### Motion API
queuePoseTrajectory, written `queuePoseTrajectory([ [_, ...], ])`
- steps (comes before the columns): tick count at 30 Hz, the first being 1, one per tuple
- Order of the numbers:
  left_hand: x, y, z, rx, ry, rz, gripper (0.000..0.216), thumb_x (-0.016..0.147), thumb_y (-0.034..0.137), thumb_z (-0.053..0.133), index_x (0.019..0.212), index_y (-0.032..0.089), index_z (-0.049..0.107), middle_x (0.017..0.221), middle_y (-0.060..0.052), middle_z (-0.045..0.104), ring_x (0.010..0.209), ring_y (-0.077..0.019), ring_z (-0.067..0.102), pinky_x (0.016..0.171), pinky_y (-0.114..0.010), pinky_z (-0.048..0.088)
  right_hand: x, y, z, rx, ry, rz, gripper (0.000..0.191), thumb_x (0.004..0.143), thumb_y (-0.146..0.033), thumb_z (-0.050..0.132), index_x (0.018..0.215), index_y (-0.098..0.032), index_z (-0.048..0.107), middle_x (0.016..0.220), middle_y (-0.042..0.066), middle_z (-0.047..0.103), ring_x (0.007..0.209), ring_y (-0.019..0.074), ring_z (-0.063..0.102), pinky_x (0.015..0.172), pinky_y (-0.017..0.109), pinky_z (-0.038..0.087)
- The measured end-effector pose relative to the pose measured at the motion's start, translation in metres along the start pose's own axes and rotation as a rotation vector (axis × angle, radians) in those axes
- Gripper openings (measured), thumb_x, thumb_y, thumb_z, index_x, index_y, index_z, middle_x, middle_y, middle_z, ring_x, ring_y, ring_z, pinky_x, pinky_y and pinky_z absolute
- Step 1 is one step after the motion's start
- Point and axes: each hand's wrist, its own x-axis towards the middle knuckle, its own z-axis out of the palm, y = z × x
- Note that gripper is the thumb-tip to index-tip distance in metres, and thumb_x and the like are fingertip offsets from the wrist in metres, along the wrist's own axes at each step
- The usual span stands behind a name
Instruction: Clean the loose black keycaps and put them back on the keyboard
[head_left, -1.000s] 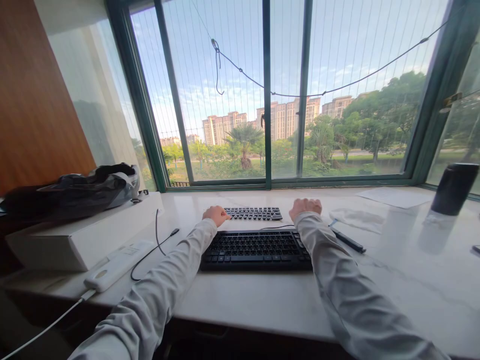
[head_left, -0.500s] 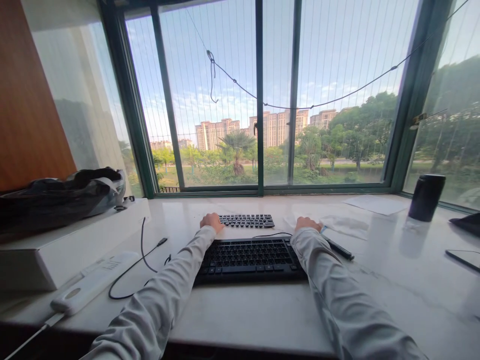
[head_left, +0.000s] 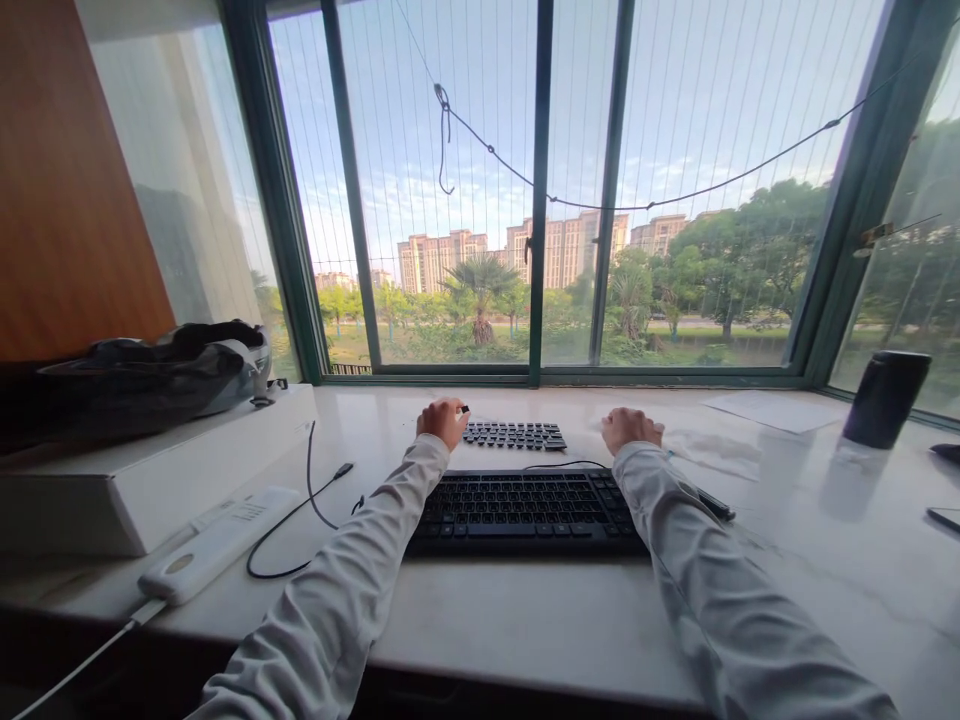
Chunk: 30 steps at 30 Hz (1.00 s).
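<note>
My left hand [head_left: 442, 421] is closed in a pinch on a small black keycap [head_left: 465, 409], just above the left end of several rows of loose black keycaps [head_left: 517, 436] on the white counter. To the right of those rows, my right hand [head_left: 631, 428] rests with curled fingers; whatever it may hold is hidden. A black keyboard [head_left: 517, 510] lies nearer to me, between my forearms. Partly behind my right forearm lies a dark slim tool [head_left: 716, 505], and a crumpled clear plastic bag [head_left: 712, 455] is beside my right hand.
At left, a white box [head_left: 150, 490] carries a black bag [head_left: 150, 380]; a white power strip [head_left: 217, 545] and a black cable [head_left: 259, 560] lie in front. A dark cylinder [head_left: 886, 400] and a paper sheet [head_left: 772, 410] are at right. The window [head_left: 536, 200] stands behind.
My left hand has risen slightly from the left end of the keycap rows, and a keycap now shows in its fingers. My right hand has turned a little. The view has shifted slightly left.
</note>
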Motion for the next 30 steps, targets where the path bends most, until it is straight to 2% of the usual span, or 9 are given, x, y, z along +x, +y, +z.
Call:
queuePoseTrajectory([
  [3, -0.007, 0.018, 0.0, -0.171, 0.091, 0.166, 0.027, 0.081, 0.039, 0.051, 0.098, 0.024, 0.064, 0.098, -0.004, 0.066, 0.09, -0.0206, 0.059, 0.079, -0.03, 0.043, -0.004, -0.016, -0.004, 0.335, 0.013, -0.059, 0.025, 0.08, -0.033, 0.045, 0.084, -0.016, 0.063, 0.096, 0.015, 0.064, 0.098, 0.0287, 0.055, 0.085, 0.04, 0.036],
  [6, -0.016, 0.036, 0.0, -0.34, 0.149, 0.308, 0.025, 0.079, 0.037, 0.054, 0.097, 0.023, 0.065, 0.093, -0.003, 0.066, 0.087, -0.0174, 0.06, 0.08, -0.027, 0.043, -0.013, -0.035, -0.003, 0.868, -0.184, -0.055, 0.025, 0.076, -0.034, 0.047, 0.081, -0.014, 0.062, 0.09, 0.014, 0.064, 0.092, 0.0275, 0.055, 0.08, 0.037, 0.04],
  [7, -0.019, 0.041, -0.001, -0.385, 0.167, 0.346, 0.024, 0.079, 0.036, 0.055, 0.097, 0.022, 0.065, 0.091, -0.002, 0.067, 0.086, -0.0164, 0.06, 0.08, -0.027, 0.043, -0.017, -0.042, -0.002, 0.97, -0.25, -0.064, 0.026, 0.075, -0.033, 0.045, 0.083, -0.013, 0.061, 0.087, 0.013, 0.065, 0.087, 0.0259, 0.057, 0.076, 0.035, 0.042],
  [11, -0.029, 0.055, 0.0, -0.496, 0.219, 0.429, 0.022, 0.077, 0.033, 0.059, 0.096, 0.023, 0.065, 0.087, 0.0, 0.066, 0.082, -0.0148, 0.06, 0.077, -0.026, 0.045, -0.037, -0.068, 0.009, 1.14, -0.398, -0.135, 0.027, 0.073, -0.03, 0.045, 0.089, -0.014, 0.059, 0.079, 0.009, 0.066, 0.066, 0.0188, 0.059, 0.062, 0.03, 0.046],
  [14, -0.034, 0.061, 0.002, -0.514, 0.223, 0.441, 0.021, 0.076, 0.032, 0.06, 0.094, 0.023, 0.066, 0.085, 0.0, 0.065, 0.08, -0.0144, 0.061, 0.075, -0.025, 0.047, -0.046, -0.078, 0.018, 1.328, -0.523, -0.156, 0.027, 0.064, -0.032, 0.058, 0.085, -0.015, 0.061, 0.07, 0.006, 0.065, 0.057, 0.0165, 0.058, 0.055, 0.028, 0.046],
  [17, -0.037, 0.064, 0.003, -0.483, 0.215, 0.453, 0.017, 0.076, 0.031, 0.059, 0.088, 0.022, 0.066, 0.087, -0.002, 0.064, 0.08, -0.0145, 0.061, 0.073, -0.025, 0.047, -0.049, -0.079, 0.025, 1.526, -0.637, -0.12, 0.04, 0.05, -0.026, 0.074, 0.087, -0.016, 0.062, 0.065, 0.003, 0.065, 0.054, 0.0153, 0.058, 0.052, 0.026, 0.045],
  [19, -0.039, 0.064, 0.003, -0.464, 0.191, 0.484, 0.016, 0.076, 0.031, 0.06, 0.087, 0.021, 0.066, 0.089, -0.002, 0.064, 0.08, -0.0147, 0.061, 0.073, -0.024, 0.047, -0.049, -0.078, 0.028, 1.539, -0.682, -0.145, 0.045, 0.049, -0.029, 0.078, 0.09, -0.016, 0.064, 0.068, 0.003, 0.067, 0.056, 0.0157, 0.06, 0.053, 0.026, 0.045],
  [23, -0.04, 0.063, 0.003, -0.44, 0.158, 0.505, 0.018, 0.077, 0.034, 0.06, 0.089, 0.021, 0.064, 0.093, -0.002, 0.065, 0.083, -0.0154, 0.061, 0.074, -0.024, 0.046, -0.048, -0.074, 0.029, 1.426, -0.72, -0.288, 0.044, 0.056, -0.042, 0.076, 0.089, -0.013, 0.069, 0.077, 0.007, 0.07, 0.063, 0.017, 0.062, 0.056, 0.025, 0.045],
  [30, -0.043, 0.062, 0.0, -0.299, 0.161, 0.414, 0.022, 0.078, 0.042, 0.057, 0.09, 0.025, 0.064, 0.091, 0.001, 0.064, 0.074, -0.0136, 0.06, 0.058, -0.023, 0.04, -0.043, -0.072, 0.036, 1.251, -0.588, -0.332, 0.049, 0.057, -0.053, 0.071, 0.084, -0.012, 0.072, 0.07, 0.005, 0.069, 0.058, 0.0145, 0.059, 0.052, 0.023, 0.041],
])
